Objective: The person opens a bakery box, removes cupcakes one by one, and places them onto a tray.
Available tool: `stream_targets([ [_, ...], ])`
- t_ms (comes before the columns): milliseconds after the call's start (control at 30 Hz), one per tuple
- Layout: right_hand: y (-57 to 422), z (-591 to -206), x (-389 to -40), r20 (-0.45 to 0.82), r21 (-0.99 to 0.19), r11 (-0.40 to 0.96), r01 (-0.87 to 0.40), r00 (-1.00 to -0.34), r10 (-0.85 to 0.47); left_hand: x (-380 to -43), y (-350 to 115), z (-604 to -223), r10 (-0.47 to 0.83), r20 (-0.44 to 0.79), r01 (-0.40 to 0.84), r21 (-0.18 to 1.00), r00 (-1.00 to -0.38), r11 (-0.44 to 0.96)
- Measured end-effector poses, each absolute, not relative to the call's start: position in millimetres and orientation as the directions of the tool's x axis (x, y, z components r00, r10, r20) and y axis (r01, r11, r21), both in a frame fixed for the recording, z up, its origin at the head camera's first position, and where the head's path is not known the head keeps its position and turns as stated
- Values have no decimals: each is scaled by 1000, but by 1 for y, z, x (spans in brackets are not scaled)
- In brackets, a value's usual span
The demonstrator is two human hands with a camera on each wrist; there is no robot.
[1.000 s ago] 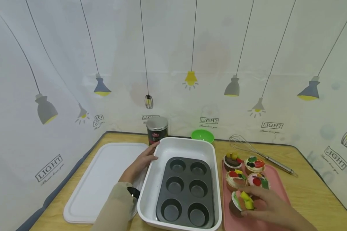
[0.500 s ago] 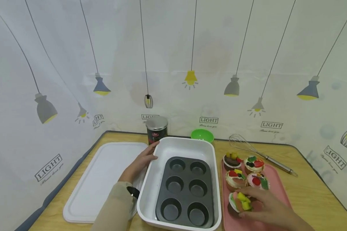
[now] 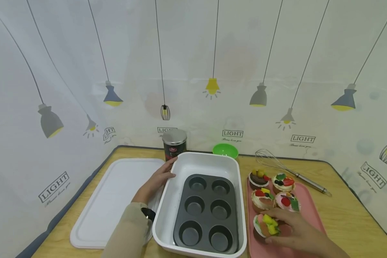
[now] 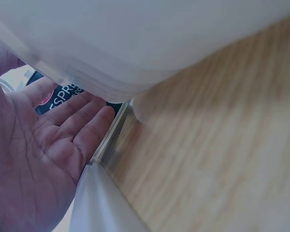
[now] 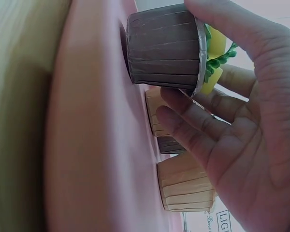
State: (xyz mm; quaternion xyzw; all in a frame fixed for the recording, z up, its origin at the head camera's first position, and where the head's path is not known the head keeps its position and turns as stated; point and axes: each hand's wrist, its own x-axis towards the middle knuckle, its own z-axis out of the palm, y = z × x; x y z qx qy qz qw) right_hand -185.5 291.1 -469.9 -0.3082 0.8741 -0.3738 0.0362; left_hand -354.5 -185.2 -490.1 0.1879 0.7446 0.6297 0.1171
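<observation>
At the front of the pink tray [image 3: 310,215], my right hand [image 3: 298,227] pinches a cupcake [image 3: 265,226] in a dark brown case, topped with yellow pieces and green leaves. In the right wrist view the thumb lies on one side of the cupcake's rim [image 5: 166,46] and fingers on the other; its base is close to the tray. Across the table, my left hand [image 3: 156,182] rests along the left wall of a white deep container [image 3: 162,211], its fingers [image 4: 82,113] extended against the outside. Inside stands a dark six-cup muffin tin [image 3: 207,215], its cups bare.
Several more cupcakes [image 3: 262,200] stand behind the held one on the tray. A whisk [image 3: 293,173] lies at the back right. Behind the container are a black can [image 3: 175,145] and a green bowl [image 3: 225,149]. A white lid [image 3: 116,204] lies at left.
My right hand has shifted slightly left with the cupcake, which has turned a little. The left hand and container hold their place.
</observation>
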Motion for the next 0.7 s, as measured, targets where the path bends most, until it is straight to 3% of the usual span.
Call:
stream_targets([
  [233, 290, -472, -186, 240, -675, 457, -579, -758, -607, -355, -185, -490, 430, 55, 121, 984, -901, 128],
  [433, 290, -474, -184, 207, -682, 483, -549, -779, -593, -354, -185, -490, 424, 46, 111, 985, -904, 130],
  [533, 290, -476, -185, 236, -710, 419, -566, -752, -616, -354, -185, -490, 434, 58, 120, 986, -899, 116],
  [700, 289, -474, -185, 234, -705, 424, -568, -751, -617, -355, -186, -490, 433, 66, 135, 982, -899, 130],
])
